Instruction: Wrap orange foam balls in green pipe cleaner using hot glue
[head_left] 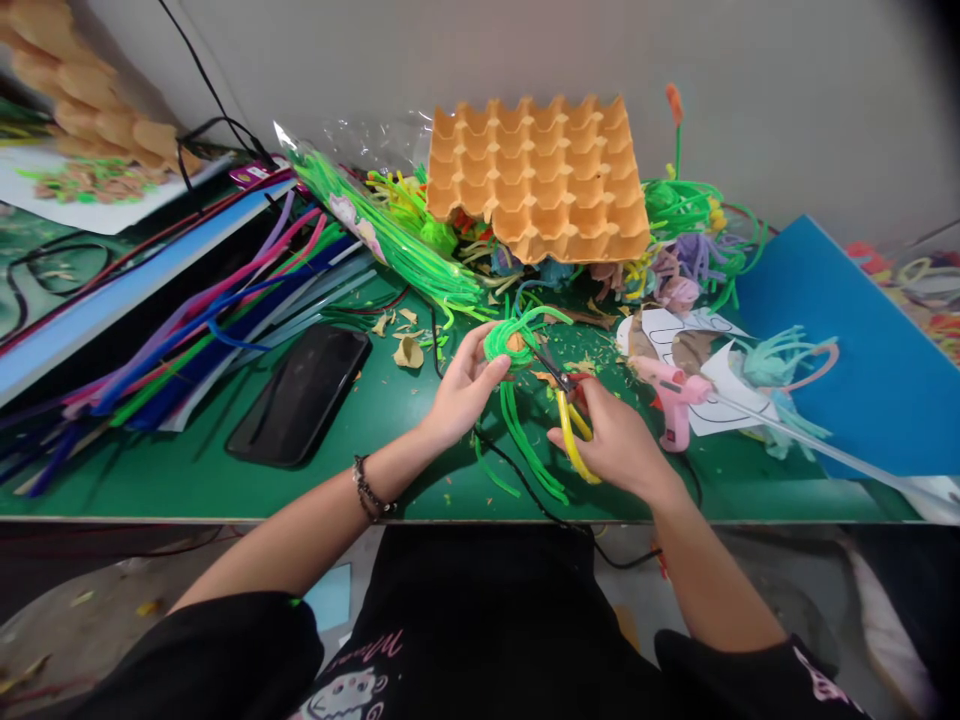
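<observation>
Between the thumb and fingers of my left hand point(466, 388) is a round coil of green pipe cleaners point(496, 345) with a tan piece at its centre. Loose green ends stick out above it. My right hand point(619, 440) is closed around yellow-handled scissors point(576, 440), their blades pointing up and left at the coil's right edge. Below the coil, several long green pipe cleaners point(525, 440) lie on the green table point(420, 480).
A tan egg tray point(540, 180) sits at the back over colourful pipe cleaners. On the left are a black phone point(300, 395) and a pipe cleaner bundle point(195, 330). On the right are a pink glue gun point(675, 395) and a blue board point(847, 350). A black cable crosses the front edge.
</observation>
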